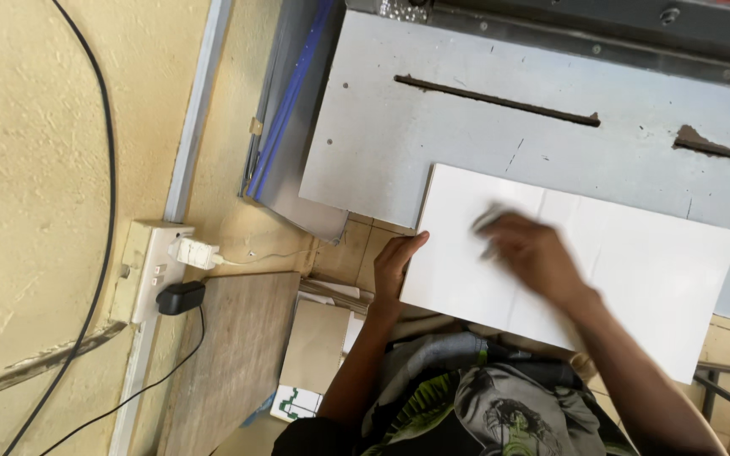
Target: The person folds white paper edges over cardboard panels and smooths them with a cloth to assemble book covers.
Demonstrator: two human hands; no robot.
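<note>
From my remote seat at the head camera, I look down on a large stack of white sheets (pixel 635 279) lying on the grey metal bed (pixel 433 143) of a cutting machine, its near edge overhanging the bed toward the person. The left hand (pixel 394 266) grips the stack's near left corner, thumb on top and the other fingers curled out of sight beneath, so it is closed on the paper. The right hand (pixel 530 253) lies across the top sheet near the stack's middle; it is blurred, and I cannot tell how far its fingers are spread or whether they hold the small pale blurred thing at their tips (it may be only a smear in the frame). Two dark slots (pixel 496 101) run across the bed beyond the stack.

To the left, a yellow wall (pixel 35 169) carries a white socket strip (pixel 149 262) with a white plug (pixel 196 252) and a black adapter (pixel 181 297) seated in it, and black cables (pixel 107 169) trail over the plaster. A wooden board (pixel 230 355) leans below the sockets, beside some cardboard and paper pieces (pixel 314 346) on the tiled floor (pixel 365 249). The person's patterned grey-and-green shirt (pixel 483 405) fills the lower middle of the view.
</note>
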